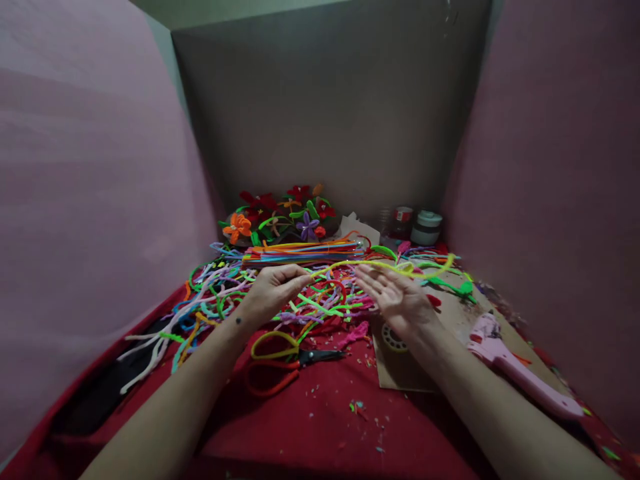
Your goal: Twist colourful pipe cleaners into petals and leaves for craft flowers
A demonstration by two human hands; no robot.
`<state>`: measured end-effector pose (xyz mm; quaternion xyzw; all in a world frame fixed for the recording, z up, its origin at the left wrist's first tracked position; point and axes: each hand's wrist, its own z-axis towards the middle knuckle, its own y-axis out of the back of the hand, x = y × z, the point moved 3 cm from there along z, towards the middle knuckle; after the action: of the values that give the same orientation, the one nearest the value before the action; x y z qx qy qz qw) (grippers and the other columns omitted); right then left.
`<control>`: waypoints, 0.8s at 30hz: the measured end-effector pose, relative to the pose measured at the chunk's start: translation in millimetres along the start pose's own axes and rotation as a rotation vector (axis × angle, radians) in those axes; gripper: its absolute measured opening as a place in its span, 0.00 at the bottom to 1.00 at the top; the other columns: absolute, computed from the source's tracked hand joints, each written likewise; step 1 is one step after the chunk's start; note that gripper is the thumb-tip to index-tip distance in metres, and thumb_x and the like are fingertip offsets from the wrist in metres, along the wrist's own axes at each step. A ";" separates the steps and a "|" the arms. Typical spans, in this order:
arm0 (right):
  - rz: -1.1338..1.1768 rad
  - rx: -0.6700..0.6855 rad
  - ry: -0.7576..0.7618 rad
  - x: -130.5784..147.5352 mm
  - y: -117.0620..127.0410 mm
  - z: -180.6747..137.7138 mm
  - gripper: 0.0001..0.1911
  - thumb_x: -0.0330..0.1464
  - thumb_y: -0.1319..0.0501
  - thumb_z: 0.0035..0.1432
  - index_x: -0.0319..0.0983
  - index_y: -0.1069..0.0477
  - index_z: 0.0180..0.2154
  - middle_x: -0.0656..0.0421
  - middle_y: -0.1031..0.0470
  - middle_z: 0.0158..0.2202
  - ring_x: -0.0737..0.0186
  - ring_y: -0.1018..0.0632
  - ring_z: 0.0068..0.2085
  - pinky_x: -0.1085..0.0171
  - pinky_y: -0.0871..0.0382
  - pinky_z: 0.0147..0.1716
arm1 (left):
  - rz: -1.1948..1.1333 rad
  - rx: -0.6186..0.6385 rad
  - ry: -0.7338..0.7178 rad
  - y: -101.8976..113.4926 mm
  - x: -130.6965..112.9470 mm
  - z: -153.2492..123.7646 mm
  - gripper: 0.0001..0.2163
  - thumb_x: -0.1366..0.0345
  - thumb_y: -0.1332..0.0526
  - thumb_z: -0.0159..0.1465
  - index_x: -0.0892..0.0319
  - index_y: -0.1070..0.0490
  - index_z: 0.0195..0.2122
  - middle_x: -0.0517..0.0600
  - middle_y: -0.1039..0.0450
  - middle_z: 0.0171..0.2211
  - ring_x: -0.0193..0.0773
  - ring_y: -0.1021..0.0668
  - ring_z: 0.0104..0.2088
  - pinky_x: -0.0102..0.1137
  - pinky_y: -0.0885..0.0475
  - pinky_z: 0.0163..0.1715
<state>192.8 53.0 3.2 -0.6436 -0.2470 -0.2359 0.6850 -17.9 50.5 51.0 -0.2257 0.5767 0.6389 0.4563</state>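
The left hand [283, 287] pinches one end of a long, fuzzy, bright-yellow craft stem [336, 265] between thumb and fingers. The stem is raised beyond the scissors with yellow and red-orange handles [306, 358], which lie on the red cloth-covered tabletop [280, 437], blades toward the right. The right hand [397, 297] is beyond the scissors and to their right, its fingers stretched out nearly straight along the stem. I cannot tell whether its thumb presses the stem or merely lets it pass. The stem's far end curves upward past that hand.

Directly beyond the scissors spreads a tangled heap of loose, multicoloured fuzzy stems [320, 308], and farther behind them lies a neat bundle of straight, multicoloured stems [300, 253]. To the right of the scissors are a flat brown cardboard sheet [407, 379] and, farther right, a pale pink plastic glue gun [533, 380].

The likeliest trouble is the free curved end snagging in the heap if the hands dip, since the stem passes just above it. With the right fingers so straight, a sideways tug could let the stem slip; a hard pull from the left pinch could kink it. The right forearm, close to the glue gun, might also knock it if swung outward.
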 end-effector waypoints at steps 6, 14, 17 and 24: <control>-0.340 0.162 0.046 -26.4 -20.2 -21.3 0.11 0.31 0.34 0.45 0.37 0.27 0.35 0.58 0.24 0.33 0.65 0.25 0.32 0.64 0.32 0.36 | 0.123 0.101 -0.152 -19.2 -3.5 -7.8 0.12 0.59 0.44 0.59 0.63 0.28 0.29 0.44 0.38 0.20 0.27 0.37 0.21 0.22 0.41 0.21; -0.613 0.177 0.266 -15.5 -21.2 -30.5 0.06 0.34 0.39 0.52 0.39 0.26 0.30 0.60 0.26 0.28 0.65 0.27 0.30 0.65 0.33 0.32 | 0.021 0.186 -0.168 -26.4 -9.4 -13.5 0.07 0.66 0.45 0.59 0.62 0.31 0.33 0.41 0.40 0.20 0.25 0.39 0.19 0.21 0.43 0.19; -0.577 0.139 0.272 -17.0 -19.3 -31.7 0.05 0.33 0.40 0.52 0.39 0.27 0.30 0.61 0.27 0.26 0.65 0.27 0.28 0.66 0.33 0.30 | -0.065 0.195 -0.135 -26.5 -9.7 -14.4 0.06 0.67 0.46 0.59 0.63 0.32 0.32 0.43 0.38 0.21 0.26 0.37 0.20 0.21 0.41 0.19; -0.444 0.055 0.169 -20.8 -18.4 -30.0 0.05 0.32 0.39 0.50 0.37 0.27 0.27 0.61 0.27 0.23 0.67 0.27 0.23 0.66 0.33 0.25 | -0.081 0.266 -0.120 -33.2 -12.0 -19.4 0.07 0.64 0.44 0.59 0.62 0.30 0.32 0.42 0.38 0.19 0.25 0.36 0.18 0.21 0.40 0.18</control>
<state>166.1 22.0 2.5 -0.5326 -0.3306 -0.4268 0.6518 11.3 25.7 38.6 -0.1479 0.6184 0.5504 0.5411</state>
